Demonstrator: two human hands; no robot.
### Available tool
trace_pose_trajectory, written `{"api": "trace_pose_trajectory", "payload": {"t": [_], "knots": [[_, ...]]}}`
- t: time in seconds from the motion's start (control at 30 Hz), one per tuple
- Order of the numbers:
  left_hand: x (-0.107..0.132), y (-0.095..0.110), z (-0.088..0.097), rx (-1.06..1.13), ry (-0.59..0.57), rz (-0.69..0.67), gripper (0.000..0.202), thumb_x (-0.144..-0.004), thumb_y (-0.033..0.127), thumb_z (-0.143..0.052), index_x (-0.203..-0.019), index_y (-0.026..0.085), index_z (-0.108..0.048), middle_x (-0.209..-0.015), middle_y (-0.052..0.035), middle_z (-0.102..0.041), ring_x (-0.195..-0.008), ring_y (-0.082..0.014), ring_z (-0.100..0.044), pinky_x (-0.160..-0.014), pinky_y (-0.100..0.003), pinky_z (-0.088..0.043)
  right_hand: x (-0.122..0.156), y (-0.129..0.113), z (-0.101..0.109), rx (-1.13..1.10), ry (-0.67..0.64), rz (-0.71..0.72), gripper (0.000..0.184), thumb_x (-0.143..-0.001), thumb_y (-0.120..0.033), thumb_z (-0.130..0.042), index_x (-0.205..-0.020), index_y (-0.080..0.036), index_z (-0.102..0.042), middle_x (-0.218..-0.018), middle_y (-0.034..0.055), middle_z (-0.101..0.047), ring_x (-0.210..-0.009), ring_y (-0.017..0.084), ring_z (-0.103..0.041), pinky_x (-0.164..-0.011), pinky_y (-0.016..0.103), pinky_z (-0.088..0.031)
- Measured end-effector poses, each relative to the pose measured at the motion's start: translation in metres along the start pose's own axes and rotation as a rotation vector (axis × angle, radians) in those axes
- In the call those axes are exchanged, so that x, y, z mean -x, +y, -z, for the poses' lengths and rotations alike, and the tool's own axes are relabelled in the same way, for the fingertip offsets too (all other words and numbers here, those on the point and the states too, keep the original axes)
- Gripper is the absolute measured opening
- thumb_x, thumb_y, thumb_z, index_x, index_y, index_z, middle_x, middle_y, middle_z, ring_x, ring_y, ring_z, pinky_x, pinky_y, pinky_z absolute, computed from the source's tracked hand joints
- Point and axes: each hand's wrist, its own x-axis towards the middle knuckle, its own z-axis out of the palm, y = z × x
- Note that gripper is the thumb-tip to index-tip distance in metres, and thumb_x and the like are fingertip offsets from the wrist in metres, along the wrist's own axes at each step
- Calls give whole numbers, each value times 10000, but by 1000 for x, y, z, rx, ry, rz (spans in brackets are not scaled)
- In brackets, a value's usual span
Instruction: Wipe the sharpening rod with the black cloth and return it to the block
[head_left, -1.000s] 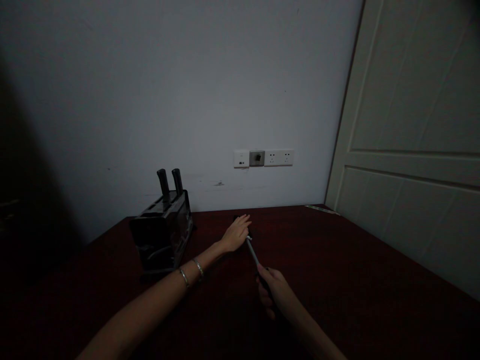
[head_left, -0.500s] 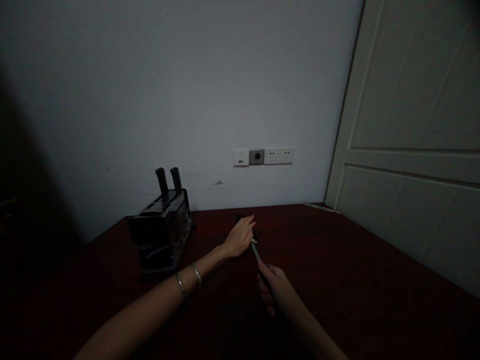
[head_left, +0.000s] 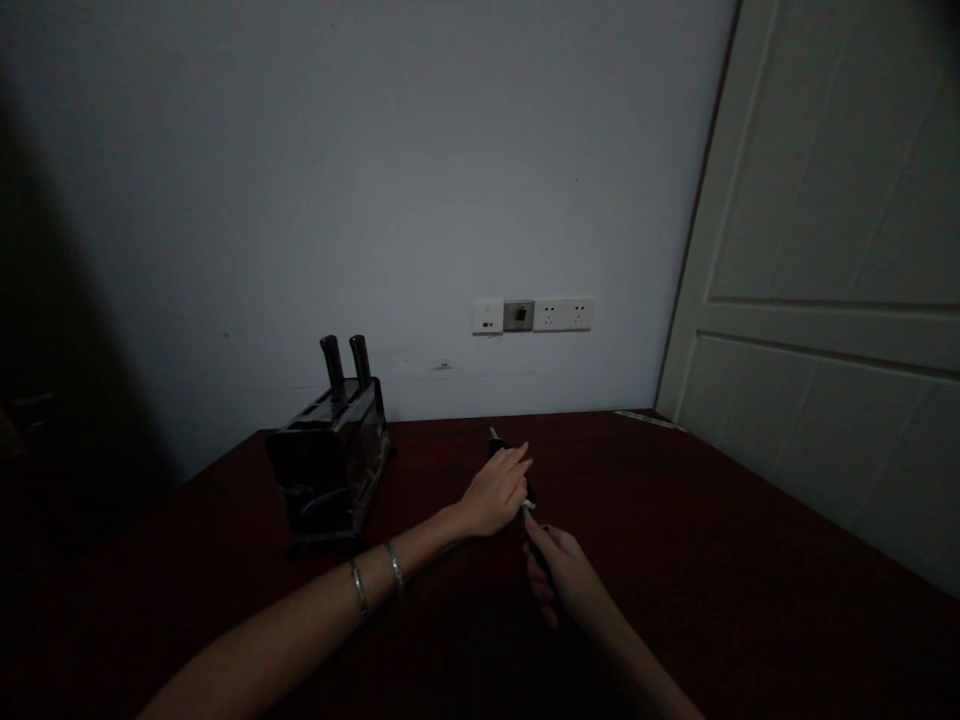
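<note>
My left hand (head_left: 495, 492) presses down over a dark, long object on the table that looks like a knife sharpener (head_left: 495, 446); the fingers lie across it and cover most of it. My right hand (head_left: 566, 575) is closed around the black handle of a knife (head_left: 539, 562), close to the camera side of the left hand. A short bit of grey blade shows between the two hands. Beyond the left hand, a pale tip sticks out at the far end of the dark object. How blade and object meet is hidden by the fingers.
A black knife block (head_left: 330, 455) with two black-handled knives (head_left: 346, 362) upright in it stands on the left of the dark red table (head_left: 675, 520). Behind are a wall with sockets (head_left: 562, 315) and, on the right, a white panelled door (head_left: 825, 300).
My right hand has pushed the knife forward, closer to my left hand; less blade shows between them. A pale tip now shows beyond the left hand. The view has shifted slightly.
</note>
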Motion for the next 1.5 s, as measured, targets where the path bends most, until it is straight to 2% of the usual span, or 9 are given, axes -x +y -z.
{"api": "trace_pose_trajectory", "payload": {"t": [0.23,0.43,0.57,0.73,0.9,1.07,1.27,1.37,1.5], "knots": [[4,22,12,3,-52,-28,426,-888,248,-253,-1250,86,-411,-1396,-117,-309,-1270,-178,-287,-1070,-368,-218,-3,3,4,-2,-2,43,477,-583,-643,-536,-687,-207,-372,-365,-122,-356,-252,36,-286,-207,151,-247],[9,27,17,19,-69,-65,441,-902,272,-225,-1271,85,-377,-1396,-117,-310,-1272,-169,-278,-1075,-366,-201,-1,-1,8,-19,-29,28,364,-605,-542,-504,-682,-207,-384,-354,-112,-370,-249,48,-296,-203,157,-248],[11,32,16,54,-79,-59,449,-902,264,-212,-1289,84,-351,-1410,-109,-283,-1284,-169,-247,-1080,-370,-183,1,-6,10,-64,-44,-15,251,-554,-424,-465,-649,-204,-392,-356,-98,-385,-252,57,-314,-206,165,-259],[8,42,22,110,-129,-50,426,-892,246,-239,-1257,101,-403,-1393,-95,-321,-1263,-164,-286,-1076,-362,-191,4,-10,11,-88,-64,49,124,-503,-290,-432,-565,-203,-369,-364,-92,-379,-253,47,-294,-209,164,-249],[10,49,24,172,-171,-24,429,-893,251,-239,-1275,113,-375,-1387,-95,-333,-1268,-162,-279,-1076,-394,-180,6,-12,10,-39,-52,73,85,-509,-269,-417,-513,-199,-369,-367,-82,-360,-260,48,-289,-216,168,-236],[12,46,23,191,-141,-41,427,-906,268,-209,-1268,131,-390,-1352,-80,-392,-1236,-158,-326,-1069,-385,-199,2,-5,13,-11,-32,102,62,-526,-244,-404,-503,-192,-380,-382,-85,-353,-268,43,-285,-224,158,-221],[5,46,33,99,-98,-145,363,-891,240,-273,-1158,133,-494,-1176,-82,-547,-1096,-169,-447,-999,-348,-290,-2,-3,15,16,-31,144,79,-542,-248,-417,-503,-194,-375,-362,-89,-342,-257,37,-276,-231,155,-204],[1,42,35,33,-106,-194,303,-879,247,-321,-991,148,-584,-983,-64,-621,-943,-163,-511,-904,-313,-353,0,-5,13,12,-10,106,86,-546,-264,-433,-539,-194,-383,-392,-91,-358,-267,35,-275,-228,155,-205],[-8,35,32,-31,-135,-217,323,-882,267,-339,-750,153,-611,-749,-38,-628,-777,-146,-521,-810,-293,-375,3,-9,12,19,-37,67,70,-540,-244,-426,-577,-191,-399,-413,-89,-365,-277,37,-270,-230,159,-206]]}}
